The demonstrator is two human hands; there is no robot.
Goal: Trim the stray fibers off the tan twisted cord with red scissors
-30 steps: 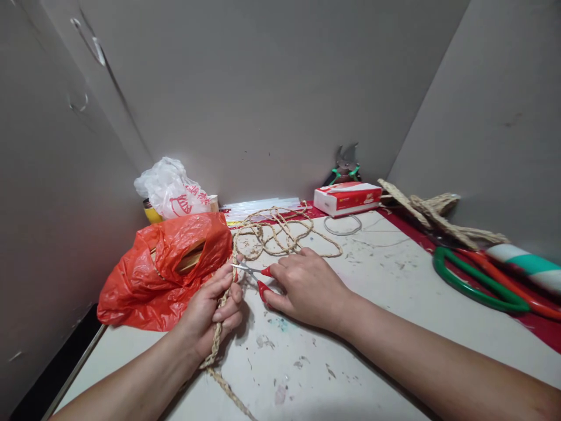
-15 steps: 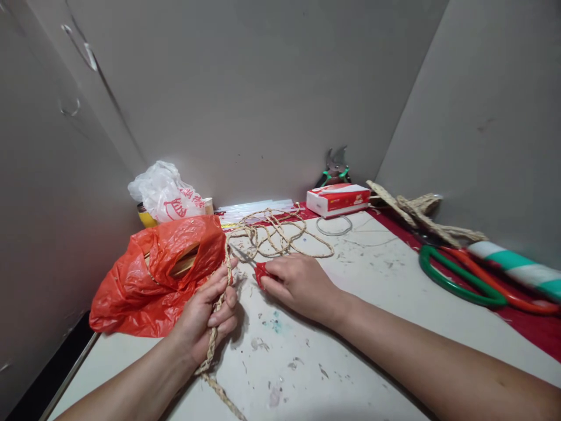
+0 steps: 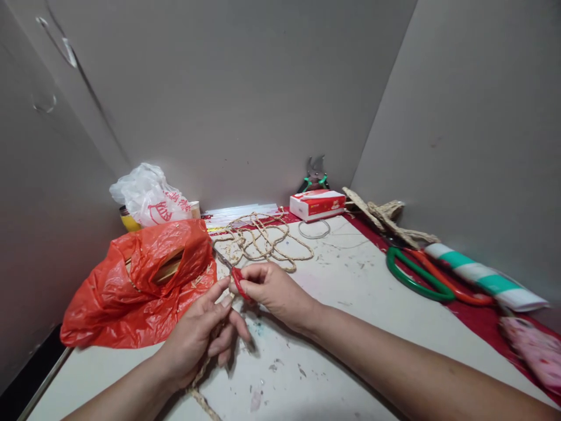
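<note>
My left hand is closed on a braided straw cord, pinching it near the fingertips while the cord runs down under the palm toward the front. In my right hand is a small pair of scissors with red handles. Their dark blades point up and left, just beyond my left fingertips. The blades lie close to the cord; whether they touch it I cannot make out. More braided cord lies in loose loops on the table behind my hands.
An orange plastic bag with straw strips stands left, a white bag behind it. At the back are clear sticks, a tissue pack, pruning shears and a wire ring. Large green-and-orange-handled scissors lie right.
My right hand has brought the red scissors left, up against my left fingertips. The upright stretch of cord above my left fingers no longer shows. The whole view has shifted slightly.
</note>
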